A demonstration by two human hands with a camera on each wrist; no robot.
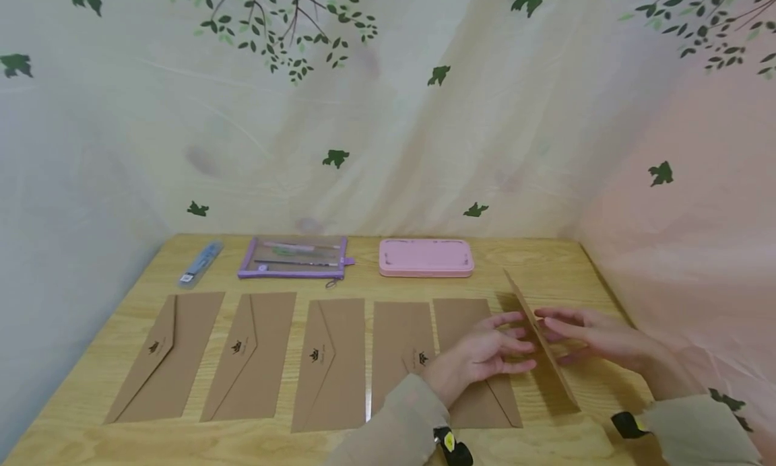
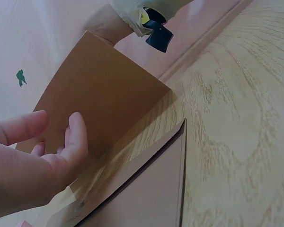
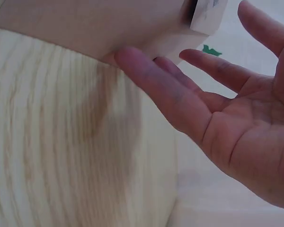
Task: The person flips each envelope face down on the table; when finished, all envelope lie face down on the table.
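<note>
At the far left of the wooden table (image 1: 527, 257), a brown envelope (image 1: 188, 365) lies flat, its flap on the left side carrying a small black crown print. Behind it rests a slim blue packet (image 1: 201, 264), set at a slant. Next comes a second envelope (image 1: 261, 358), flat, its flap and print also on the left. A clear pouch (image 1: 297, 256) with a purple border, pens inside, lies behind it and the third envelope (image 1: 347, 385), which shows the same crown. The fourth envelope (image 1: 391, 338) has its flap on the right side; a pink case (image 1: 426, 257) sits behind it, lid down. The fifth envelope (image 1: 457, 318) lies flat, partly covered by the left hand (image 1: 485, 355). That hand's fingers are spread and lightly bent, pointing right, and are not wrapped round anything.

Just beside them, the sixth envelope (image 1: 548, 358) stands on edge, tilted, between the two hands; whether its lower edge meets the table is unclear. On its other side the right hand (image 1: 597, 335) has its fingers loosely extended, the tips at the envelope's face, without closing on it. I cannot tell how firmly either hand touches the paper. A pinkish cloth (image 1: 697, 250) hangs at the far right.
</note>
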